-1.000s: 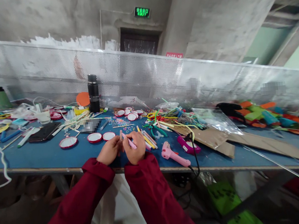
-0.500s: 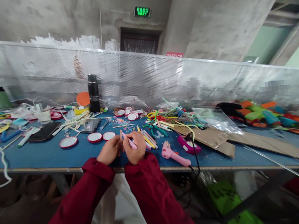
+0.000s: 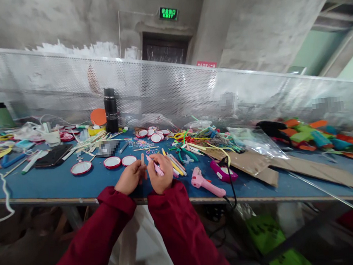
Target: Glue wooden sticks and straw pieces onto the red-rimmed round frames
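Over the blue table (image 3: 106, 183), near its front edge, my two hands are close together. My left hand (image 3: 130, 177) is closed on a short tan stick (image 3: 142, 158), which points up from the fingertips. My right hand (image 3: 161, 173) wraps round a pale pink-lilac marker (image 3: 158, 169), its tip toward the left hand. Beside the right hand lie several more markers (image 3: 176, 165) in yellow, white and pink. Two round red-rimmed lids (image 3: 112, 162) rest left of the hands, and a third lid (image 3: 81, 168) sits farther left.
A pink glue gun (image 3: 204, 182) lies to the right, by a purple device (image 3: 223, 171) with a black cable. Behind stand a black bottle (image 3: 111, 113) and a perforated metal screen (image 3: 172, 87). Cardboard (image 3: 254, 164) covers the right; a phone (image 3: 53, 156) lies left.
My right hand has shifted slightly to the right, with the marker, away from the stick. A small gap now shows between the marker tip and the stick. My left hand has barely moved.
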Demonstrator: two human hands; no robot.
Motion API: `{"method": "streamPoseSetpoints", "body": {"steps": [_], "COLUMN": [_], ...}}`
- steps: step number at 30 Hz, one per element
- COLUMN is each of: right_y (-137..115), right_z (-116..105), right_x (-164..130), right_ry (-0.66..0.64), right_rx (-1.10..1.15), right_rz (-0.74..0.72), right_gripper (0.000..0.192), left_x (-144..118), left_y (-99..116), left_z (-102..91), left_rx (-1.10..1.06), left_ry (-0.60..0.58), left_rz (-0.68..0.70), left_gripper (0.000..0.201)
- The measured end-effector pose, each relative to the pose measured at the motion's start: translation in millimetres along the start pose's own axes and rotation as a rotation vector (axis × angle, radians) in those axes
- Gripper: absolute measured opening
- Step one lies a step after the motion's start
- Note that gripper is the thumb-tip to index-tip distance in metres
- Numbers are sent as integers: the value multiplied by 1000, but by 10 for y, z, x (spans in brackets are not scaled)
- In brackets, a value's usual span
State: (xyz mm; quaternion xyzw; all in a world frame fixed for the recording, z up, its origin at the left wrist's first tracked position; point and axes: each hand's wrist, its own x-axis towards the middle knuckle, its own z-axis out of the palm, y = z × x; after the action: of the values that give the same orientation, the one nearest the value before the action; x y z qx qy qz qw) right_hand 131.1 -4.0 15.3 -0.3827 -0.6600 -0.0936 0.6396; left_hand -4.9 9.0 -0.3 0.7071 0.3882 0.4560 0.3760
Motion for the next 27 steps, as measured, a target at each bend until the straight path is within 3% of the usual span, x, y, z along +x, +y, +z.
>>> {"method": "streamPoseSetpoints", "body": {"steps": [10,17,27], "right_y": [27,12,-18], "right_z": [36,16,-8], "right_x": [-26,-24,-24], "right_ry": [-17,-19,-115], "right_rx": [77,44,109], "right_rz": [167,65,99], "right_gripper": [5,14,12], "left_x": [-13,-3,-16], "left_y": [58,23,15], "left_z": [1,-4,11], "left_rx": [-12,-9,-61], "left_ry": [8,-7,-3], "left_rz": [-10,-5,18], "left_gripper": [26,27,31]}}
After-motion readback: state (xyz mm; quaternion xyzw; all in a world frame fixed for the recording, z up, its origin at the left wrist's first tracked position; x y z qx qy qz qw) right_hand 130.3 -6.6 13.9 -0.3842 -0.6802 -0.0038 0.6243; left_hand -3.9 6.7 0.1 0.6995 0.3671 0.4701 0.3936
